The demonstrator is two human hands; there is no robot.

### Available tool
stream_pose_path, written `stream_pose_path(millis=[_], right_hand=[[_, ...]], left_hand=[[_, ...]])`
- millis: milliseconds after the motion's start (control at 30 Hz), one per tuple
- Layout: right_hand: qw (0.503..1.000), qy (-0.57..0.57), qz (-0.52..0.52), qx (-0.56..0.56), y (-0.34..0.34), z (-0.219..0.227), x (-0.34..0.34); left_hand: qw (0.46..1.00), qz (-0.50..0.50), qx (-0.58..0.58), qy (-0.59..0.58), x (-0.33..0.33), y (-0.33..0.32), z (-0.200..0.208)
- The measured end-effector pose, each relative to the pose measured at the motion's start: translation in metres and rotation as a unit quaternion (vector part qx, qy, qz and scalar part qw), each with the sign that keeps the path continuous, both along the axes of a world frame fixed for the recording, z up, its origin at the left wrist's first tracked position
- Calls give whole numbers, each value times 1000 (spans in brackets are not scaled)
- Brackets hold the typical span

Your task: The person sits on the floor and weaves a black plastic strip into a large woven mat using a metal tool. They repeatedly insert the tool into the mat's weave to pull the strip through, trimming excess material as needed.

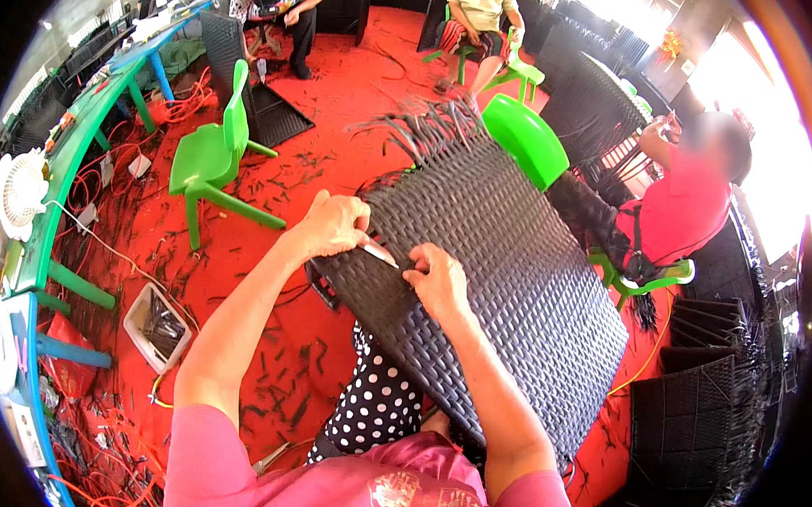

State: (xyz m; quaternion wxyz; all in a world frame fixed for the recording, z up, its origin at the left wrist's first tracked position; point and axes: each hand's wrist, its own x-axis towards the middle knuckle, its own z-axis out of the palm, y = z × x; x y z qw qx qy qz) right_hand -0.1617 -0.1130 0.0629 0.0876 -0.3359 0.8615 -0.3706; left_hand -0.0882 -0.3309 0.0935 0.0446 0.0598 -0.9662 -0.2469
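A black woven wicker panel [506, 249] lies tilted across my lap, with loose strands [429, 132] fraying from its far edge. My left hand [333, 225] is closed at the panel's left side, around a slim, pale, pointed tool [381, 253] that lies against the weave. Its exact kind is hard to make out. Just right of that tip, my right hand [438, 280] rests on the panel with thumb and fingers pinched together. Whatever sits in the pinch is too small to see.
Green chairs [211, 150] stand on the red floor [328, 164], strewn with black scraps. A white bin [157, 329] and long tables [86, 117] line the left. Woven panels [684, 429] are stacked at right. A person in red [680, 207] sits nearby; two others work farther back.
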Motion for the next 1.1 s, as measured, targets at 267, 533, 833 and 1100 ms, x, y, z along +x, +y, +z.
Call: stream_pose_path(millis=[267,533,833,1100], right_hand=[[999,40,-5,5,-3,4,8],[980,194,32,-33,-16,-9,16],[989,142,28,-15,-15,-9,7],[985,162,51,-35,-21,-15,16]], left_hand=[[997,-6,18,72,8,0,-9],[990,14,-5,139,15,5,-21],[989,49,-4,137,20,22,-14],[993,63,3,98,26,18,-28]])
